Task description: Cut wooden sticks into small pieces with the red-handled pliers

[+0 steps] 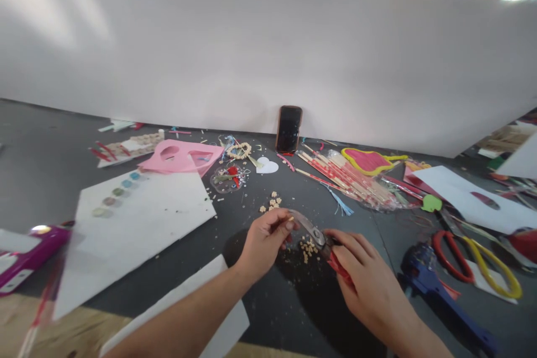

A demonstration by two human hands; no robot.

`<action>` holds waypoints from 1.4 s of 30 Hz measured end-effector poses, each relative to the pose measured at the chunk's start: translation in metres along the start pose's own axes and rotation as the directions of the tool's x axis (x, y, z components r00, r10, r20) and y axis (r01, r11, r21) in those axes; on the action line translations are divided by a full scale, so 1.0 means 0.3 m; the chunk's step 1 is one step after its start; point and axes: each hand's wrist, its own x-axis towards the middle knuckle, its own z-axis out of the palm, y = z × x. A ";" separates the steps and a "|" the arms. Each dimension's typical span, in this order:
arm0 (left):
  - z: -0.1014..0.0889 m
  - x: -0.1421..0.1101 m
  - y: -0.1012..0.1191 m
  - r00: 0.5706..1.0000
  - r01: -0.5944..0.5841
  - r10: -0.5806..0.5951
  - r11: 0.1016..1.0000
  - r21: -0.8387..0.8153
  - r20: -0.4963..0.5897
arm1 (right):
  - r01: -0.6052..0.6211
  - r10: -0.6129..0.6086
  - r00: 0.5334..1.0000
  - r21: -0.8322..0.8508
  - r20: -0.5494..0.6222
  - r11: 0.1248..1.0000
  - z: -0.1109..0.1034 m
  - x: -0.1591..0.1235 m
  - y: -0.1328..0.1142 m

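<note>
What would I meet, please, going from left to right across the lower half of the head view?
Purple device → large white sheet → left hand → red-handled metal tool → right hand → scissors with red and yellow handles.

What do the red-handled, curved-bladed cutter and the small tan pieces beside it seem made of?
Red-handled cutter: grey blades with a dull sheen suggest metal; handle possibly plastic, mostly hidden by the right hand. Small tan pieces: matte, probably wood, too small to be sure.
</note>
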 end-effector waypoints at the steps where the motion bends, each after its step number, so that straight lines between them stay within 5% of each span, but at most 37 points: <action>1: 0.000 0.001 0.000 1.000 -0.001 0.001 1.000 0.002 -0.001 | 0.002 -0.002 1.000 0.002 -0.006 1.000 -0.002 0.000 0.000; 16: -0.008 0.006 -0.017 0.999 -0.033 0.033 0.999 0.015 0.003 | 0.039 -0.039 0.999 0.023 -0.006 0.999 -0.002 0.001 0.011; 42: 0.004 0.003 -0.003 0.994 0.110 -0.110 0.992 -0.063 0.012 | 0.018 -0.020 1.000 -0.073 -0.019 0.997 0.025 -0.004 0.015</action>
